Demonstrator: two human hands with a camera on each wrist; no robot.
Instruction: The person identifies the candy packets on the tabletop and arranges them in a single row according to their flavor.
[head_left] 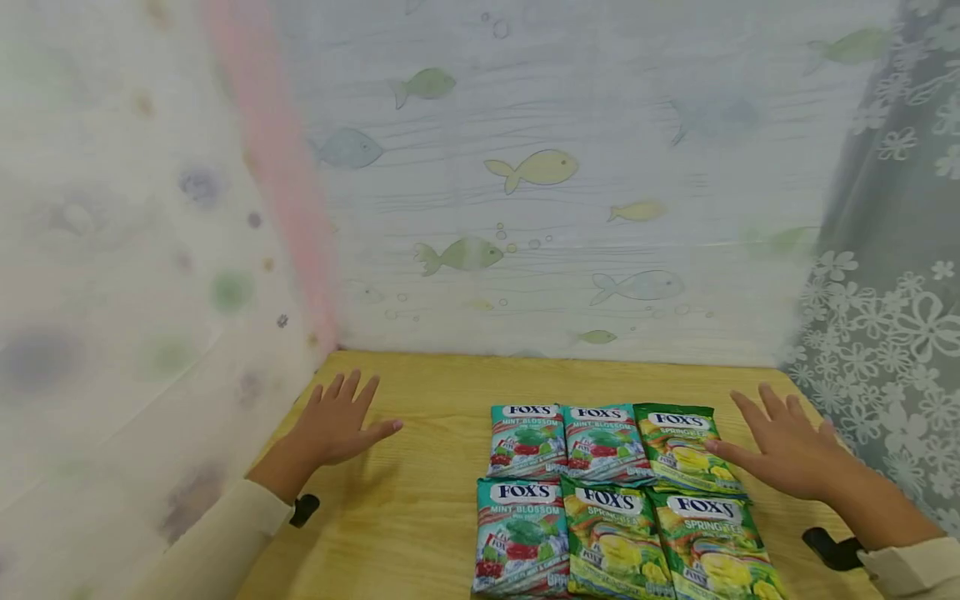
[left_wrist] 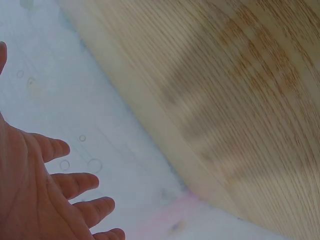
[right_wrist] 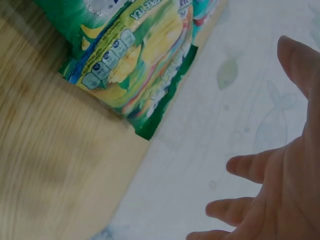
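Note:
Six would be too many to count, so: several candy bags lie in two rows on the wooden table (head_left: 420, 500). Three are teal, such as the mint blossom bag (head_left: 522, 533); the others are green and yellow, such as the spring tea bag (head_left: 686, 450). My left hand (head_left: 337, 425) hovers over the table's left side with fingers spread, holding nothing. On the other side, my right hand (head_left: 795, 450) is spread beside the bags, its thumb overlapping the far right bag in the head view. A green bag (right_wrist: 135, 55) shows in the right wrist view, apart from the fingers.
A wall covering with printed fish (head_left: 540, 167) rises behind the table. To the left hangs a pale spotted sheet (head_left: 112, 292) with a pink strip. A sheer curtain with white flowers (head_left: 885, 333) borders the right side. Dark wrist straps show at both cuffs.

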